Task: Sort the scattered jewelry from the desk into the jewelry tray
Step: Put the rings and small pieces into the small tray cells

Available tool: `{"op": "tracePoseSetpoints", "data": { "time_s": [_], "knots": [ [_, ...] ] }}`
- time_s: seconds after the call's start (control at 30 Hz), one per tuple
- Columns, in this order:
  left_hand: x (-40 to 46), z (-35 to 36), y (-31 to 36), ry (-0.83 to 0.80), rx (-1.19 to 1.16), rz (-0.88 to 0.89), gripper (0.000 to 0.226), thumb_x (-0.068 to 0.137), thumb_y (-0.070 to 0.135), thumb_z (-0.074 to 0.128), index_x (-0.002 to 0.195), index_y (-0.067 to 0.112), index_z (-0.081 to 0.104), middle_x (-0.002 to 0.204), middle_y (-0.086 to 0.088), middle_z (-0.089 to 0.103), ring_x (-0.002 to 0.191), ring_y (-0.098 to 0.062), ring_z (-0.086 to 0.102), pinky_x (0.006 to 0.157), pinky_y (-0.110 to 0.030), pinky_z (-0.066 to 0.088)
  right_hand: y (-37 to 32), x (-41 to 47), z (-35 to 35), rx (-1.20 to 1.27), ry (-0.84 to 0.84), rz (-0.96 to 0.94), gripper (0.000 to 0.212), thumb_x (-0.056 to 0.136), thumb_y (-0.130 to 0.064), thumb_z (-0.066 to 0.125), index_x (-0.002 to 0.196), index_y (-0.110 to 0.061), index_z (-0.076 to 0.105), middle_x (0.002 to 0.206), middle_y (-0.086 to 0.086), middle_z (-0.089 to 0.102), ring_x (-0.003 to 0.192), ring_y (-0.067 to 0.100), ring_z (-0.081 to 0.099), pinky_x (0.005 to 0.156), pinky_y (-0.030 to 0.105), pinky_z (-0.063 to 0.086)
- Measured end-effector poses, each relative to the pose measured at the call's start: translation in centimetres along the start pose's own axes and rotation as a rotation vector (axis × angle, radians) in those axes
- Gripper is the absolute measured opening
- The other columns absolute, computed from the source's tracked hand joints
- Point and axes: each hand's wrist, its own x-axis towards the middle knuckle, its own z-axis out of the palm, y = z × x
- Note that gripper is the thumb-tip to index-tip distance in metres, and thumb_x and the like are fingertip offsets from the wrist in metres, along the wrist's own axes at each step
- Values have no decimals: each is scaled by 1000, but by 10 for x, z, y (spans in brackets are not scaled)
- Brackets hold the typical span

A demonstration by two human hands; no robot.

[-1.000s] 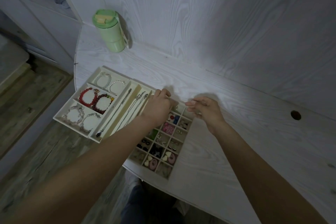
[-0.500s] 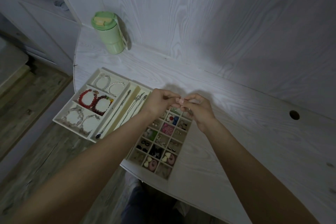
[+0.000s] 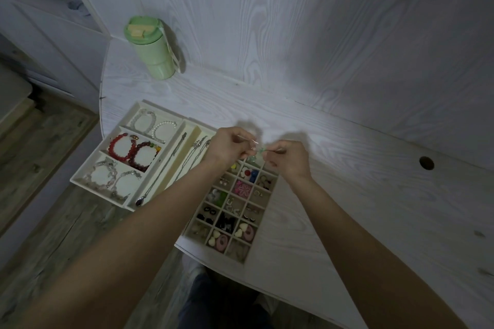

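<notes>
Scanning from the left: jewelry tray (image 3: 171, 196) lies at the desk's near edge, its wide left compartments holding bead bracelets (image 3: 135, 151), red and dark ones in the middle, pale ones behind and in front. Long slots beside them hold chain necklaces (image 3: 160, 172) laid lengthwise, likely to avoid tangling. Left hand (image 3: 230, 148) and right hand (image 3: 290, 159) meet above the tray's far corner, each pinching one end of a small wire piece with a green bead (image 3: 258, 150), probably an earring, held low over the small-cell grid (image 3: 238, 203), apparently for a short drop. Cells hold studs, flowers, hearts. Green bottle (image 3: 151, 48) stands well behind.
</notes>
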Motion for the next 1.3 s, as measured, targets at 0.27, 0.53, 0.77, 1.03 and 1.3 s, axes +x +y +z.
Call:
{"op": "tracePoseSetpoints", "data": {
  "time_s": [0.27,0.53,0.77,1.03,1.3],
  "knots": [
    [9,6,-7,170,227,-12,21,81,-3,69,67,11,62,72,-6,67,70,-20,68,76,-34,58,7,-2,9,-439,6,-160,17,87,1,58,92,-3,74,97,14,71,89,23,66,83,30,53],
    [12,10,-14,190,362,60,18,82,2,68,71,15,62,80,-3,68,77,-15,63,76,-26,52,15,-1,18,-525,57,-181,17,83,8,52,82,-6,62,89,14,62,80,28,61,69,39,53],
    [7,-3,-21,61,-18,4,16,90,-6,55,79,6,53,76,-11,67,61,-9,68,61,-25,58,16,-1,12,-387,24,-185,28,88,3,55,108,-10,71,102,9,63,87,15,57,74,17,39],
    [9,-7,-18,72,-14,-79,15,84,-4,65,75,6,59,74,-11,67,53,-8,66,53,-21,56,11,-7,7,-467,-20,-354,28,88,2,57,106,-11,73,98,11,59,86,17,52,74,19,37],
    [10,11,-12,113,571,119,11,85,12,67,77,17,61,78,4,63,77,-14,61,71,-25,49,16,-2,21,-556,-20,-190,10,85,-19,50,81,-15,42,75,8,54,71,26,50,60,36,37]
  ]
}}
